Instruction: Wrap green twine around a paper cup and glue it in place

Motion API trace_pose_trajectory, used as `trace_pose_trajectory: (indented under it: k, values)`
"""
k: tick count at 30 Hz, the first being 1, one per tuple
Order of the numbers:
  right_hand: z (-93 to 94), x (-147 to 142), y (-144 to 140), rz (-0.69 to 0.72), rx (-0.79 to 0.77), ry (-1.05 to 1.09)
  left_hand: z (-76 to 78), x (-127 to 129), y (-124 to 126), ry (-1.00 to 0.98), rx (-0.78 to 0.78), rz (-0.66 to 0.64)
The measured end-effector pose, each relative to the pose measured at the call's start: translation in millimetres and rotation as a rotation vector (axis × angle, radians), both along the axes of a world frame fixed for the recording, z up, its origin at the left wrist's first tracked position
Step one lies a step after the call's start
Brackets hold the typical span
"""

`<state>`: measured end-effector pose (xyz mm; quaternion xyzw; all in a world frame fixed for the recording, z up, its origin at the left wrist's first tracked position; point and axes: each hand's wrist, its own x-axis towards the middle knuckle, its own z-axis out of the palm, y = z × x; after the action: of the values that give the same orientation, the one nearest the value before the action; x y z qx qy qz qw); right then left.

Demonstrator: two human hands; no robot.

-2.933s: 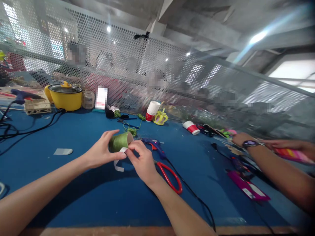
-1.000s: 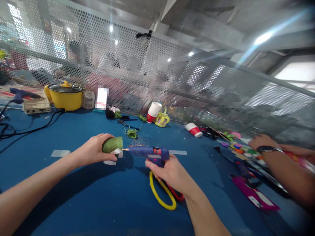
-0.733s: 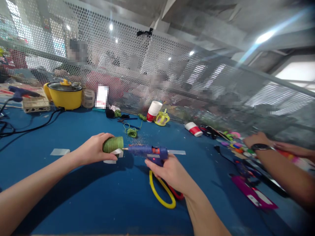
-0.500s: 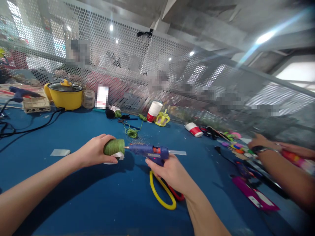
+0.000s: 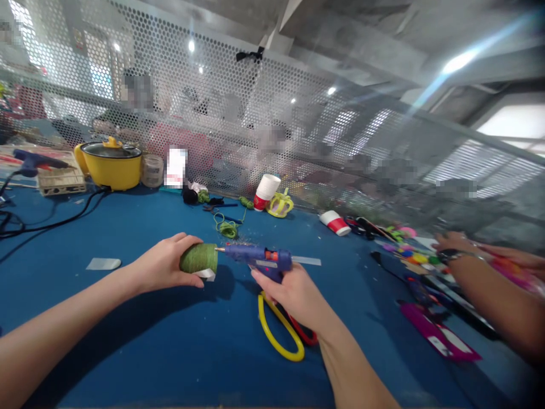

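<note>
My left hand (image 5: 168, 264) is closed around a paper cup wrapped in green yarn (image 5: 199, 258), which lies on its side in the grip. A white strip of the cup (image 5: 207, 274) shows along its lower edge. In my right hand (image 5: 293, 292) is a blue hot glue gun (image 5: 259, 257), with a clear glue stick (image 5: 307, 261) poking out of its back. The nozzle meets the cup's right end near the top rim; whether it touches cannot be told. Below the right hand, scissors with yellow and red handles (image 5: 281, 335) lie partly hidden by it.
Green yarn (image 5: 227, 229), a tilted red-and-white paper cup (image 5: 266, 192), a small yellow crown-shaped piece (image 5: 280, 203) and a fallen cup (image 5: 335, 222) lie farther back. A yellow electric pot (image 5: 111, 165) stands back left. Another person's arm (image 5: 489, 284) reaches in at right, near a purple packet (image 5: 438, 332).
The glue gun's nozzle has shifted slightly up toward the top of the cup's rim. The yarn-wrapped cup has turned a little in my left hand. At right, the other person's hands have moved.
</note>
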<state>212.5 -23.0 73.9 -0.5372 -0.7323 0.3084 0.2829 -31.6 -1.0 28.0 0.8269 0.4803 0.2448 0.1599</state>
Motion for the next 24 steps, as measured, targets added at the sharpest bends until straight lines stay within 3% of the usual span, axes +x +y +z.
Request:
trace_pose_trajectory:
  k: [24]
  values:
    - [3.8, 5.5, -7.8, 0.06, -0.001, -0.122, 11.5, -1.2, 0.2, -0.037, -0.156, 0.071]
